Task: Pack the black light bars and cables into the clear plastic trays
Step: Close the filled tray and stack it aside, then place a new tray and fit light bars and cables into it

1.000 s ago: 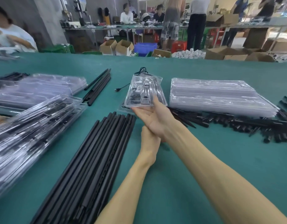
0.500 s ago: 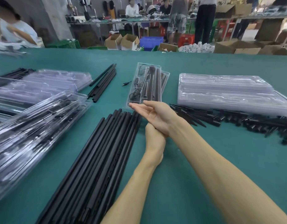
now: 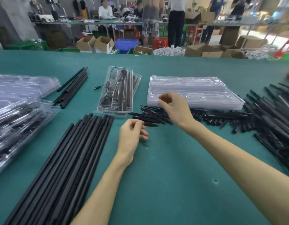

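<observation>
- Two bare hands hover over the teal felt desk [image 3: 164,176] in the head view, both nearer the person than the clear plastic tray packed with black bars and a coiled cable [image 3: 115,93].
- Left hand [image 3: 132,135]: just near-right of that tray, its grip loosely curled, nothing seen in it.
- Right hand [image 3: 174,109]: right of the tray, above a pile of short black pieces [image 3: 213,116]; the grip is curled, and I cannot tell whether it pinches anything.
- Long black light bars [image 3: 67,159] lie in a row near-left of the tray.
- Stack of empty clear plastic trays [image 3: 205,88]: right of the packed tray.
- Black cable plug [image 3: 97,87]: just left of it.
</observation>
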A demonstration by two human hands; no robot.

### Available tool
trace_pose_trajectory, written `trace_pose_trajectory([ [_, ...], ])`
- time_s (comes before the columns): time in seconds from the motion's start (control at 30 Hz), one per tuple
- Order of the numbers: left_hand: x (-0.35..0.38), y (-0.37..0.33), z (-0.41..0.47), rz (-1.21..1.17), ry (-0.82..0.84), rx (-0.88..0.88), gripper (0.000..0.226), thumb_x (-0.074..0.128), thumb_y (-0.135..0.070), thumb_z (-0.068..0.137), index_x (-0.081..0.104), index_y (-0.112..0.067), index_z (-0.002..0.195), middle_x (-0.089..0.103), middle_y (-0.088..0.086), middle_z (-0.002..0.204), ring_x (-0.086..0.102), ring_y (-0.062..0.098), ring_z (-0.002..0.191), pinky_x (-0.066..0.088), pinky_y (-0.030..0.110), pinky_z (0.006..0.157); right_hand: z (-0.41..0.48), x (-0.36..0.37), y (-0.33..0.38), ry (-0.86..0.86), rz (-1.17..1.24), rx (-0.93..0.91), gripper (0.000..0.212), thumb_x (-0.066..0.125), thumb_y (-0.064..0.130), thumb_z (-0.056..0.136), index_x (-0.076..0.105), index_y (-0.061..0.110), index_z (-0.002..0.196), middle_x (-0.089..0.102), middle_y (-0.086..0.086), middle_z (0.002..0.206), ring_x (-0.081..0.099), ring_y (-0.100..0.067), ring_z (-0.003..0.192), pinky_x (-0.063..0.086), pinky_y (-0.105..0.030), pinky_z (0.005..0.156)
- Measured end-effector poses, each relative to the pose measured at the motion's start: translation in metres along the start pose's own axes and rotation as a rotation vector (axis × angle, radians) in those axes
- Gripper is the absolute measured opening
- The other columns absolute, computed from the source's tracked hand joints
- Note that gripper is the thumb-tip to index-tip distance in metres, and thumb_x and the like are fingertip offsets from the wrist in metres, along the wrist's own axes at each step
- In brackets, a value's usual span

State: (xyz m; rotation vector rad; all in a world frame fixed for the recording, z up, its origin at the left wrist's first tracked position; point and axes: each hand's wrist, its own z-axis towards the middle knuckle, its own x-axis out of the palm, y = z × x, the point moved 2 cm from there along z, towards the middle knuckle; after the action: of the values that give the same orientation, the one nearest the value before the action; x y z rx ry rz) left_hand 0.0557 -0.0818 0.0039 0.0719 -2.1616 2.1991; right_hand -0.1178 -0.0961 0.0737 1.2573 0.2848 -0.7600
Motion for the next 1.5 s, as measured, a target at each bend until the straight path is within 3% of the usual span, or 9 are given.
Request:
trace_pose_trajectory([
  [0.1, 0.001, 0.002, 0.001, 0.043, 0.025, 0.014, 0.014, 0.054, -0.008, 0.102, 0.063, 0.001, 0.097, 0.062, 0.013, 0.083, 0.062, 0.012, 0.057, 0.052, 0.022, 0.052, 0.012, -0.041, -0.039, -0.057, -0.346, -0.008, 0.026, 0.063, 0.019, 0.098, 0.066, 0.007, 0.122, 0.064, -0.012, 0.122, 0.051, -0.028, 0.12, 0.041, -0.038, 0.103],
  [0.2, 0.001, 0.002, 0.0, 0.071, 0.023, 0.021, 0.014, 0.054, -0.009, 0.102, 0.064, -0.001, 0.098, 0.064, 0.013, 0.083, 0.062, 0.013, 0.059, 0.052, 0.022, 0.053, 0.016, -0.064, -0.069, 0.004, -0.537, 0.051, 0.032, 0.063, 0.021, 0.099, 0.064, 0.008, 0.128, 0.062, -0.013, 0.128, 0.046, -0.033, 0.126, 0.038, -0.043, 0.106],
  [0.43, 0.0, 0.002, 0.0, 0.095, 0.025, 0.04, 0.015, 0.053, -0.009, 0.102, 0.065, 0.0, 0.098, 0.065, 0.014, 0.083, 0.062, 0.012, 0.058, 0.052, 0.022, 0.053, 0.024, -0.066, -0.073, -0.013, -0.644, 0.02, 0.019, 0.061, 0.022, 0.099, 0.071, 0.012, 0.112, 0.066, -0.01, 0.112, 0.057, -0.032, 0.11, 0.043, -0.037, 0.085],
  [0.53, 0.0, 0.003, 0.0, 0.088, 0.03, 0.046, 0.016, 0.054, -0.009, 0.102, 0.065, 0.001, 0.098, 0.065, 0.013, 0.082, 0.062, 0.011, 0.056, 0.053, 0.022, 0.052, 0.028, -0.067, -0.072, -0.016, -0.697, 0.041, 0.014, 0.059, 0.01, 0.098, 0.073, 0.007, 0.1, 0.069, -0.01, 0.104, 0.062, -0.033, 0.101, 0.044, -0.035, 0.075],
  [0.8, 0.002, -0.001, -0.002, 0.071, 0.034, 0.044, 0.016, 0.056, -0.012, 0.102, 0.065, 0.0, 0.097, 0.066, 0.011, 0.08, 0.061, 0.012, 0.058, 0.053, 0.022, 0.053, 0.043, -0.08, -0.067, 0.092, -0.686, 0.081, 0.032, 0.049, -0.006, 0.09, 0.071, 0.01, 0.106, 0.074, -0.004, 0.109, 0.068, -0.028, 0.1, 0.054, -0.04, 0.09],
  [1.0, 0.0, -0.001, -0.002, 0.079, 0.042, 0.039, 0.015, 0.057, -0.012, 0.102, 0.066, -0.001, 0.097, 0.066, 0.012, 0.08, 0.061, 0.013, 0.058, 0.053, 0.023, 0.054, 0.054, -0.09, -0.072, 0.106, -0.546, 0.119, 0.022, 0.057, -0.001, 0.095, 0.076, 0.01, 0.098, 0.076, -0.002, 0.096, 0.068, -0.018, 0.089, 0.055, -0.039, 0.09],
  [1.3, 0.002, -0.002, -0.001, 0.084, 0.04, 0.041, 0.016, 0.056, -0.012, 0.102, 0.066, 0.0, 0.097, 0.066, 0.011, 0.08, 0.061, 0.012, 0.057, 0.053, 0.023, 0.054, 0.06, -0.088, -0.082, 0.045, -0.432, 0.125, 0.009, 0.069, 0.008, 0.092, 0.078, 0.007, 0.094, 0.077, -0.008, 0.096, 0.07, -0.023, 0.092, 0.056, -0.042, 0.091],
  [1.4, 0.002, -0.002, -0.001, 0.089, 0.042, 0.041, 0.016, 0.057, -0.013, 0.102, 0.066, -0.001, 0.098, 0.066, 0.011, 0.08, 0.062, 0.013, 0.058, 0.053, 0.023, 0.054, 0.057, -0.087, -0.083, 0.044, -0.49, 0.109, 0.021, 0.058, -0.002, 0.093, 0.076, 0.007, 0.096, 0.076, -0.005, 0.099, 0.07, -0.023, 0.093, 0.056, -0.037, 0.087],
  [1.5, 0.002, -0.001, -0.001, 0.09, 0.039, 0.041, 0.016, 0.057, -0.013, 0.101, 0.066, -0.001, 0.097, 0.066, 0.011, 0.08, 0.062, 0.013, 0.058, 0.053, 0.023, 0.054, 0.051, -0.079, -0.079, 0.037, -0.751, -0.055, 0.026, 0.05, -0.011, 0.089, 0.067, 0.005, 0.102, 0.068, -0.011, 0.109, 0.064, -0.032, 0.1, 0.049, -0.038, 0.08],
])
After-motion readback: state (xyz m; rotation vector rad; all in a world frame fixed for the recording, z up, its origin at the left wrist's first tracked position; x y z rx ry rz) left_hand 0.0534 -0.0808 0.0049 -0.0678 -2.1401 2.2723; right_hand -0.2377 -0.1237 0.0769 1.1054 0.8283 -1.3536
